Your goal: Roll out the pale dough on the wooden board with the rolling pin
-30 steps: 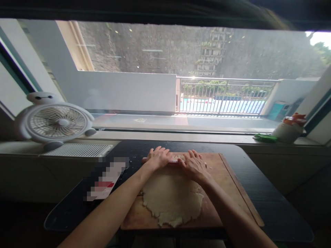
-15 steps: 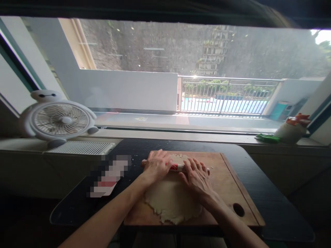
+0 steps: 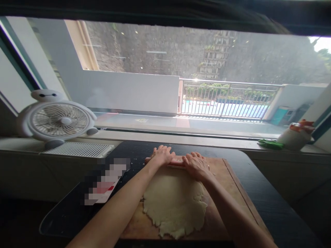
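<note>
A flattened sheet of dough point(image 3: 174, 199) with ragged edges lies on the wooden cutting board point(image 3: 219, 193). Across its far end rests a rolling pin point(image 3: 178, 162), its middle showing between my hands. My left hand point(image 3: 162, 155) presses down on the pin's left part, fingers curved over it. On the right part, my right hand point(image 3: 196, 164) bears down the same way, fingers bent over the pin. The far edge of the dough is hidden behind the pin and hands.
The board sits on a dark table point(image 3: 258, 182). A blurred-out flat item point(image 3: 108, 182) lies to the left. On the window ledge stand a white fan point(image 3: 64, 119) at left and a pale pot-like object point(image 3: 294, 137) with a green cloth point(image 3: 271, 144) at right.
Both hands have moved away from me with the rolling pin, from over the dough to near its far edge. More of the dough shows. The view has shifted slightly.
</note>
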A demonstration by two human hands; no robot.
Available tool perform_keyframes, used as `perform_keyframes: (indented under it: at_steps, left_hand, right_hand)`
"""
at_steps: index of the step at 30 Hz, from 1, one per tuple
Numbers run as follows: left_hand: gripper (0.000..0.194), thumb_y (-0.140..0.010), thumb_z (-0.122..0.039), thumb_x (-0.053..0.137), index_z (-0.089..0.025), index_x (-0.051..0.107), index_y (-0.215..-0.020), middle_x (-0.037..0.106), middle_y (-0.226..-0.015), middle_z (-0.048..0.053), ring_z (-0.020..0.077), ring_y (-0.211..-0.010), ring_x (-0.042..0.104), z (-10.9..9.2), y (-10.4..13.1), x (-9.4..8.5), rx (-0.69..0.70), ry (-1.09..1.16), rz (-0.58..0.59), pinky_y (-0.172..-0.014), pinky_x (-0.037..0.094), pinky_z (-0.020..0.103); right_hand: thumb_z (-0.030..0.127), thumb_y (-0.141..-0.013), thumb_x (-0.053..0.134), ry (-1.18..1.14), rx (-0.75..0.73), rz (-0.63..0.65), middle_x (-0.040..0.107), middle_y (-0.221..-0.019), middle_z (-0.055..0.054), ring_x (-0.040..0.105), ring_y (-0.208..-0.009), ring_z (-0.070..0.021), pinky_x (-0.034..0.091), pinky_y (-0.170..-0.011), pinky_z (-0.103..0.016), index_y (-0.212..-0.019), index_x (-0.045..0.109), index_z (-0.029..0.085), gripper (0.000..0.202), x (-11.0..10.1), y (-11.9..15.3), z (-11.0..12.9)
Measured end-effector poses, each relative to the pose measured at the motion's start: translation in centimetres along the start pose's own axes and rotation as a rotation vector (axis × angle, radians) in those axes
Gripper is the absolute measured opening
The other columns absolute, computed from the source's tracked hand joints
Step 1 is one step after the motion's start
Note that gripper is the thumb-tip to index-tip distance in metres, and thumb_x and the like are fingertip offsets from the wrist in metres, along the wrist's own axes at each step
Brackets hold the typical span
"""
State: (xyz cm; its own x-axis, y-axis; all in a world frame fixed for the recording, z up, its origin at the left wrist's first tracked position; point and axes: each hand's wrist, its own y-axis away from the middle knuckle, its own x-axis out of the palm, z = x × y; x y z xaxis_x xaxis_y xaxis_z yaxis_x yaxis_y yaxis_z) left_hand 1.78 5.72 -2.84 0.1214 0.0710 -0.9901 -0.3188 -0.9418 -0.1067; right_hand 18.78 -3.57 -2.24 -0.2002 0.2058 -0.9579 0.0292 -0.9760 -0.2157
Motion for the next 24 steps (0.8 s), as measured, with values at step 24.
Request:
perform_keyframes:
  at_steps: [24]
  left_hand:
    - [0.047, -0.085, -0.051, 0.032, -0.027, 0.056, -0.117, 0.057, -0.125, 0.007, 0.0269, -0.116, 0.047, -0.6, 1.4, -0.5, -0.021, -0.016, 0.0, -0.095, 0.033, 0.046]
  right_hand:
    - [0.049, -0.093, 0.023, 0.01, -0.011, -0.026, 0.055, -0.118, -0.007, 0.042, -0.115, -0.022, 0.029, -0.095, -0.038, -0.103, 0.059, 0.024, 0.045, -0.1, 1.5, -0.1]
